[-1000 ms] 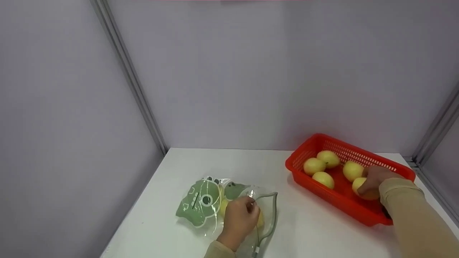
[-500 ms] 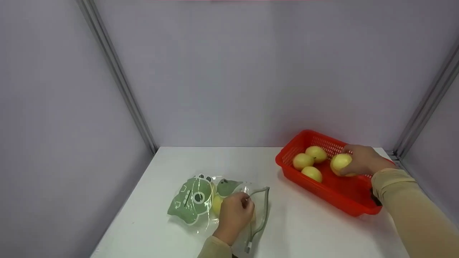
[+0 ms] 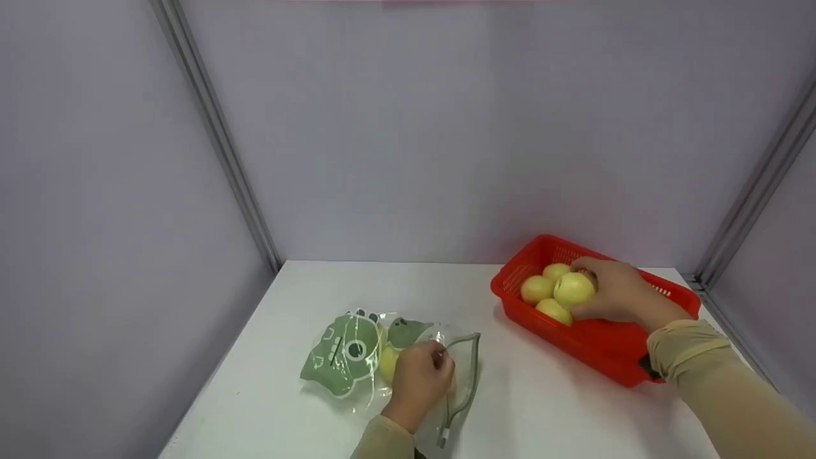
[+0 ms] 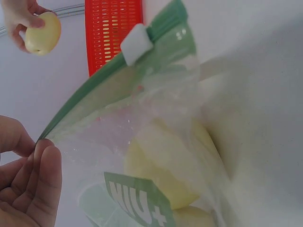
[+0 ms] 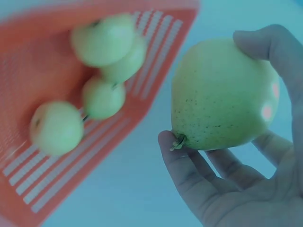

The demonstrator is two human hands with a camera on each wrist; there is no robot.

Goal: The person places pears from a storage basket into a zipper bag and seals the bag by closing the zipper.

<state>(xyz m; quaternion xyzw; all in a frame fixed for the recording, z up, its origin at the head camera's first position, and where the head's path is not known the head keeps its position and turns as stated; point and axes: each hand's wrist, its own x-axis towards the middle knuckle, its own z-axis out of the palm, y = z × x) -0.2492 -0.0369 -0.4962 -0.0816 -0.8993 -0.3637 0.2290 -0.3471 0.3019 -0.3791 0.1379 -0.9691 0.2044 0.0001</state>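
Observation:
My left hand point(image 3: 422, 379) pinches the green-edged rim of a clear slider zip bag point(image 4: 161, 90) between thumb and finger. The bag lies on the table, printed with a green cartoon animal point(image 3: 347, 354), and yellow pears point(image 4: 161, 165) show inside it. A white slider point(image 4: 136, 45) sits near one end of its green zip strip. My right hand point(image 3: 612, 293) grips a yellow pear point(image 5: 222, 94), thumb on one side and fingers round the other. In the right wrist view this speckled pear, stem towards the fingertips, appears beside the basket; in the head view it overlaps the basket's pears.
A red plastic basket point(image 3: 574, 347) with slotted walls stands at the table's back right. Several loose pears point(image 5: 57, 127) lie in it. The white table point(image 3: 255, 395) meets grey panels point(image 3: 382, 159) at the back and sides.
My right hand has lifted a pear from the basket's right part and carried it left, over the other pears. My left hand keeps its pinch on the bag; the head view has shifted slightly.

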